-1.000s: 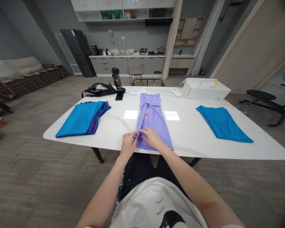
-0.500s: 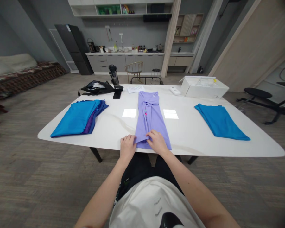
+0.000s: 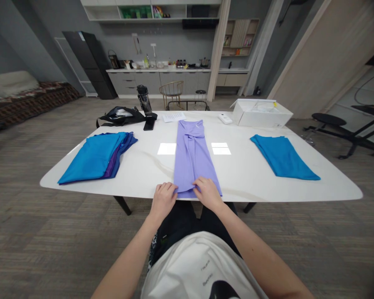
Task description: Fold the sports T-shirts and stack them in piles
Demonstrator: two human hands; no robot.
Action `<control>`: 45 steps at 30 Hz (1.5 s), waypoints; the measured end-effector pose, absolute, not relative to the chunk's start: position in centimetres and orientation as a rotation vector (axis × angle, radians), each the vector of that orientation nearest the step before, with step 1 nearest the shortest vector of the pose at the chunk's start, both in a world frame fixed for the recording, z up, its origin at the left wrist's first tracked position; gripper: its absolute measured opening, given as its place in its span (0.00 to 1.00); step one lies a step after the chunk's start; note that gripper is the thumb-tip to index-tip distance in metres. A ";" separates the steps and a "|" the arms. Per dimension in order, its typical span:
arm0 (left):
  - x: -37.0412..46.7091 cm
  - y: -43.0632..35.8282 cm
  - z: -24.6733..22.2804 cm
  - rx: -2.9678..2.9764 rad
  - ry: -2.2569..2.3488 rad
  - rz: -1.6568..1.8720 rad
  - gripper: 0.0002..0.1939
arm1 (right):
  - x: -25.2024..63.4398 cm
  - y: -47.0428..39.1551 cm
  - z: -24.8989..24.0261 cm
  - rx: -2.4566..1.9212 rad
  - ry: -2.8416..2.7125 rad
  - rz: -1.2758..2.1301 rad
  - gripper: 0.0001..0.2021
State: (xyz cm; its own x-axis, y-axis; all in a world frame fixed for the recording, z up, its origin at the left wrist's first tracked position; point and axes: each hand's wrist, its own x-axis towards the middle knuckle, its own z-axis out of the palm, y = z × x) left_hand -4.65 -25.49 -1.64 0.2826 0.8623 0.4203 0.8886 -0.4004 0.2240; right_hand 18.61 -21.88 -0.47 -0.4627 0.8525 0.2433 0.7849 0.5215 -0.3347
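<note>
A lilac garment (image 3: 193,153), folded lengthwise into a long strip, lies down the middle of the white table with its hem by the near edge. My left hand (image 3: 164,197) pinches the left corner of its upper layer. With fingers closed, my right hand (image 3: 207,192) grips the same layer's hem near the middle. A lower layer of the cloth shows just beneath that hem. Bunched folds run down the upper half of the garment. The fingertips of both hands are partly hidden by the cloth and knuckles.
On the left lies a stack of folded blue and purple clothes (image 3: 95,155); on the right, one folded blue garment (image 3: 283,157). Along the far edge are a black bag (image 3: 120,116), a bottle (image 3: 144,99), a phone (image 3: 149,123), a paper sheet (image 3: 173,117) and a white box (image 3: 262,113).
The garment's upper layer now lies flatter and reaches nearer the table edge, and the small coloured mark in its folds has gone from sight. My view has shifted slightly.
</note>
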 end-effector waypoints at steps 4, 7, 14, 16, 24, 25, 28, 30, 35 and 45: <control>-4.7 -25.5 -1.2 -2.491 -1.692 -0.659 0.12 | 19.2 -22.1 -0.4 -1.376 -2.437 0.221 0.08; -4.6 -25.5 -0.9 -2.546 -1.678 -0.559 0.10 | 19.7 -22.3 -0.6 -1.367 -2.450 0.227 0.09; -4.5 -25.3 -0.6 -2.632 -1.577 -0.560 0.12 | 20.9 -22.7 -0.8 -1.361 -2.421 0.207 0.10; -4.4 -25.4 -0.7 -2.635 -1.566 -0.572 0.13 | 21.1 -22.8 -0.9 -1.371 -2.418 0.203 0.11; -4.6 -25.8 -0.2 -2.741 -1.562 -0.550 0.09 | 21.7 -23.4 -1.0 -1.382 -2.442 0.234 0.13; -4.7 -25.6 -0.1 -2.762 -1.567 -0.607 0.10 | 21.7 -23.4 -0.9 -1.374 -2.439 0.246 0.14; -4.7 -24.3 0.0 -2.769 -1.612 -0.784 0.13 | 21.7 -23.3 -0.5 -1.353 -2.425 0.287 0.14; -4.5 -23.2 0.0 -2.763 -1.628 -0.765 0.13 | 21.7 -23.1 -0.3 -1.333 -2.440 0.327 0.14; -3.5 -20.9 0.5 -2.901 -1.554 -0.503 0.10 | 21.9 -22.6 0.3 -1.282 -2.432 0.531 0.12; 0.6 -8.0 1.7 -2.470 -2.110 -0.704 0.15 | 21.5 -14.8 1.8 -1.353 -2.306 0.740 0.09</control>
State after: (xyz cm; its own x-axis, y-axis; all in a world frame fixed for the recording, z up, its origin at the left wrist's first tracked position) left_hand 0.60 -7.98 1.71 0.1120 0.9740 0.1968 0.8971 -0.1843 0.4016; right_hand 21.49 -14.78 1.81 -0.4735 0.8796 0.0468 0.6882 0.4025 -0.6036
